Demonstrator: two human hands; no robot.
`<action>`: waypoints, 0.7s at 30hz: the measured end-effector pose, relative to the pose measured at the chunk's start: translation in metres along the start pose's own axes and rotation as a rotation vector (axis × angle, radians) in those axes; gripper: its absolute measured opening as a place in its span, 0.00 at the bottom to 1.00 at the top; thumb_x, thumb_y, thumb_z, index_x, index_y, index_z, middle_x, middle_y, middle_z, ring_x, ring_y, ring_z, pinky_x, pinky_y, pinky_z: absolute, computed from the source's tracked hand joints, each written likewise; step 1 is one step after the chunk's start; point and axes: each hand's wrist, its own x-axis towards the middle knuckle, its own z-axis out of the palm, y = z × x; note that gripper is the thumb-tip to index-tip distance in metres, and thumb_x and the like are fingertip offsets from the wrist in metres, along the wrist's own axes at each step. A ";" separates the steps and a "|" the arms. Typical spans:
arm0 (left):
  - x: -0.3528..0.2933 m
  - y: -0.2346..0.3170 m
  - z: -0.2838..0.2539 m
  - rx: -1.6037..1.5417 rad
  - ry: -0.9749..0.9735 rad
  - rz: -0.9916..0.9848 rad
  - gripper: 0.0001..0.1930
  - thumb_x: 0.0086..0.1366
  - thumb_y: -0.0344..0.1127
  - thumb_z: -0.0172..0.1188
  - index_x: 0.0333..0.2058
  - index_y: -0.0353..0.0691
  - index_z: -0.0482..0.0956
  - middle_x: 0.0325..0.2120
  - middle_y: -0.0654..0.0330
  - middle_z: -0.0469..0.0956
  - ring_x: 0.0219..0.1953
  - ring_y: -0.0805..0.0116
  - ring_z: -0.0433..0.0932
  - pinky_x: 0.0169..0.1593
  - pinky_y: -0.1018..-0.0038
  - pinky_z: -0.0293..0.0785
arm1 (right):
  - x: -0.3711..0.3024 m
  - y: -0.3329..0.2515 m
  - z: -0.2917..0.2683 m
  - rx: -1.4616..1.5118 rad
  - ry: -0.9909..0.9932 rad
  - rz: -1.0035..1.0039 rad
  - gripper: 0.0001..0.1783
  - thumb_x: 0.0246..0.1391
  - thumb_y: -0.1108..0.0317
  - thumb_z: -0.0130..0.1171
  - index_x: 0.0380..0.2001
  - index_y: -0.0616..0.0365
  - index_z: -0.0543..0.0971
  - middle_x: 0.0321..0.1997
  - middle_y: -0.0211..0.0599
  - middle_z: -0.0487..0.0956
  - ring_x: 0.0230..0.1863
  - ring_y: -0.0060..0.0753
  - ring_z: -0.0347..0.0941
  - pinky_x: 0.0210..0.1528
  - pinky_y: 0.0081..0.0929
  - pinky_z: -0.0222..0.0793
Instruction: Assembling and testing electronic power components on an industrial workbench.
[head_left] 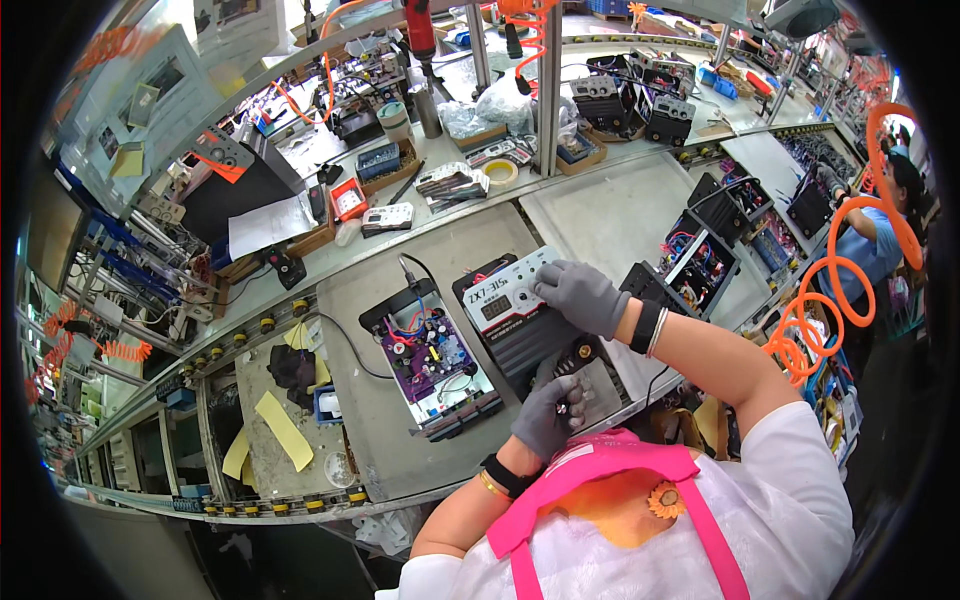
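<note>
In front of me, a black machine housing (535, 350) lies with its white-and-black front panel (515, 293) facing up, showing a small display and a knob. My right hand (585, 298), in a grey glove, grips the panel's right end with bent fingers. Nearer my body, my gloved left hand (547, 415) is closed at the housing's near end. Small dark and metallic bits show at its fingertips, too small to name. Just left of the housing stands an opened unit (435, 360) with a purple circuit board, coloured wires and a dark cable.
Several opened black units (690, 275) stand to the right. Beyond the conveyor plates are a tape roll (501, 174), a red bin (348, 199) and loose front panels (388, 218). Yellow paper strips (283, 430) lie at left. An orange coiled hose (850, 260) hangs at right, near another person.
</note>
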 end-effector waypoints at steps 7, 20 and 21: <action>0.001 -0.002 -0.008 -0.095 -0.079 -0.016 0.05 0.62 0.34 0.50 0.27 0.45 0.66 0.18 0.67 0.63 0.21 0.74 0.63 0.23 0.79 0.60 | 0.002 -0.003 -0.010 0.021 -0.101 0.013 0.07 0.45 0.69 0.51 0.27 0.56 0.76 0.32 0.37 0.71 0.35 0.40 0.72 0.36 0.32 0.70; 0.003 -0.005 -0.005 -0.131 -0.098 0.013 0.05 0.63 0.35 0.50 0.29 0.44 0.66 0.19 0.66 0.65 0.21 0.75 0.64 0.23 0.79 0.61 | -0.002 0.005 -0.006 -0.024 -0.163 -0.046 0.10 0.48 0.70 0.49 0.34 0.56 0.76 0.34 0.40 0.72 0.32 0.43 0.74 0.35 0.33 0.71; 0.003 -0.005 -0.005 -0.132 -0.095 0.009 0.05 0.63 0.35 0.50 0.29 0.44 0.66 0.19 0.66 0.65 0.21 0.75 0.64 0.23 0.79 0.61 | -0.002 0.004 -0.007 -0.021 -0.164 -0.042 0.10 0.48 0.70 0.49 0.34 0.56 0.76 0.34 0.40 0.72 0.32 0.43 0.74 0.35 0.33 0.71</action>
